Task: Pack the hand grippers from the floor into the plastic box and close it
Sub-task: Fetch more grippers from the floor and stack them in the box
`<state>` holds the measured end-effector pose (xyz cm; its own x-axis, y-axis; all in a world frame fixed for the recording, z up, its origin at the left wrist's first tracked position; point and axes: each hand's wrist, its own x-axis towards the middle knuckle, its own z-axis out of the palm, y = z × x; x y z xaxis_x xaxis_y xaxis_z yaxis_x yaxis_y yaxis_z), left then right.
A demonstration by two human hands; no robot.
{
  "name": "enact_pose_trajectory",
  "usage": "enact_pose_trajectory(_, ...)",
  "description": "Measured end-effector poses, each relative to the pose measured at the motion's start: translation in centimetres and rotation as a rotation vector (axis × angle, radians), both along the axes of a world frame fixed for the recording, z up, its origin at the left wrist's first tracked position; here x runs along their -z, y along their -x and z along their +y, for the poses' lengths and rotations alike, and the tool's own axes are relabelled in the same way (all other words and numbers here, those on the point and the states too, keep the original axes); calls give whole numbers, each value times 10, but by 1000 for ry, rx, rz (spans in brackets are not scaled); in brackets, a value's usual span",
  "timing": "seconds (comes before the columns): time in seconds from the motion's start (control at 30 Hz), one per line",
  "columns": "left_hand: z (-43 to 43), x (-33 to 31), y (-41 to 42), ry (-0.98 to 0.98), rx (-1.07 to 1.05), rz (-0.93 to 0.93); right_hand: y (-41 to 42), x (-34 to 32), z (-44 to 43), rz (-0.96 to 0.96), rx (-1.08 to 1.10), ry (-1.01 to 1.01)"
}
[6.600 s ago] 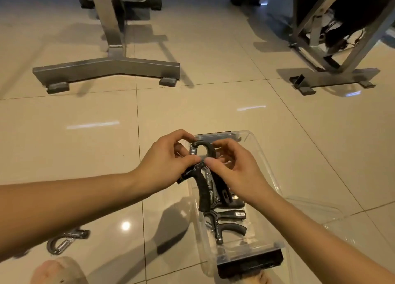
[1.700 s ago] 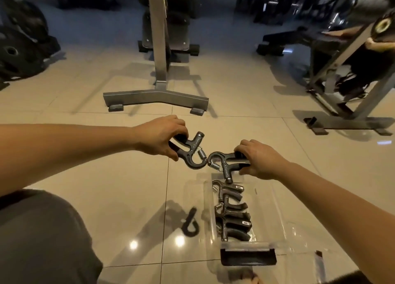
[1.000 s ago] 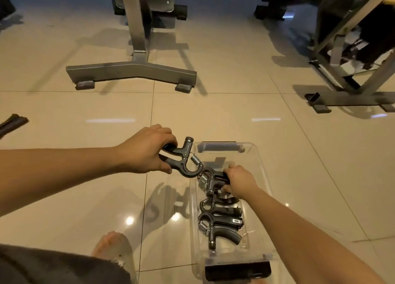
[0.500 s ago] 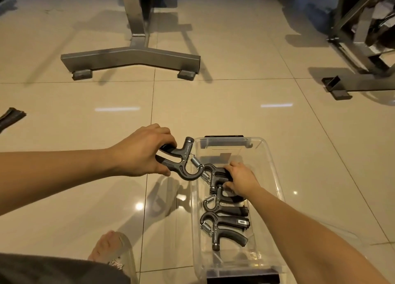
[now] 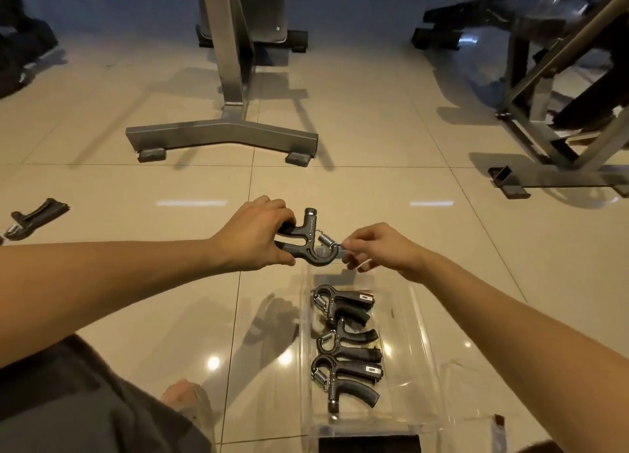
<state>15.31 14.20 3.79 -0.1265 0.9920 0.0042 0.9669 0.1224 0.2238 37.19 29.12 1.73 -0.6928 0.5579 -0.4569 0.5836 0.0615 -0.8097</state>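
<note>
A clear plastic box (image 5: 419, 333) lies open on the tiled floor with three dark hand grippers (image 5: 345, 345) lined up inside. Just beyond its far end, my left hand (image 5: 252, 239) grips the two handles of another hand gripper (image 5: 308, 246), held above the floor. My right hand (image 5: 377, 248) pinches the curved spring end of that same gripper. One more hand gripper (image 5: 34, 217) lies on the floor at the far left.
The box's clear lid (image 5: 476, 408) lies right of it, and a black latch (image 5: 367, 444) marks its near end. A steel rack base (image 5: 221, 136) stands ahead and a bench frame (image 5: 558, 170) at right. My foot (image 5: 185, 398) rests left of the box.
My right hand let go of a gripper inside the box and rose to the spring end of the gripper in my left hand. The left hand kept its hold.
</note>
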Motion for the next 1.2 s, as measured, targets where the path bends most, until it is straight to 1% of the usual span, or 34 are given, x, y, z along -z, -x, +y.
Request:
enact_pose_trajectory(0.03,1,-8,-5,-46,-41,-21,0,-23,-7,52,45,61)
enact_pose_trajectory(0.1,2,-21,-19,-131,-128,-88,-2,-51,-24,131,161,93)
enact_pose_trajectory(0.2,-1,-32,-42,-216,-205,-190,-3,-61,-42,288,405,102)
enact_pose_trajectory(0.27,-4,-34,-52,-202,-216,-251,-7,-58,-46,351,493,95)
enact_pose_trajectory(0.33,-7,-36,-52,-194,-231,-319,-12,-55,-45,326,476,37)
enact_pose_trajectory(0.4,-9,-38,-45,-224,-204,-335,-15,-54,-43,274,399,-38)
enact_pose_trajectory(0.43,-10,-39,-41,-206,-152,-337,-17,-53,-42,249,353,-71)
enact_pose_trajectory(0.5,-12,-40,-37,-112,-32,-353,-19,-53,-38,215,262,-105)
enact_pose_trajectory(0.57,-13,-37,-38,-46,47,-310,-19,-53,-35,205,202,-98)
enact_pose_trajectory(0.67,-14,-33,-42,-85,78,-244,-14,-55,-35,220,185,-87)
enact_pose_trajectory(0.77,-13,-32,-45,-194,51,-218,-6,-50,-34,259,294,-57)
enact_pose_trajectory(0.83,-10,-30,-44,-274,-3,-198,-5,-44,-35,236,362,-67)
enact_pose_trajectory(0.87,-8,-29,-42,-302,-38,-188,-5,-41,-38,190,358,-115)
enact_pose_trajectory(0.97,-2,-27,-38,-330,-161,-173,-5,-42,-57,67,237,-262)
enact_pose_trajectory(1.07,3,-26,-39,-327,-247,-236,2,-41,-69,2,167,-377)
enact_pose_trajectory(1.13,4,-24,-42,-320,-238,-239,5,-41,-65,-13,168,-408)
enact_pose_trajectory(1.2,2,-23,-44,-329,-176,-212,4,-43,-61,-5,189,-360)
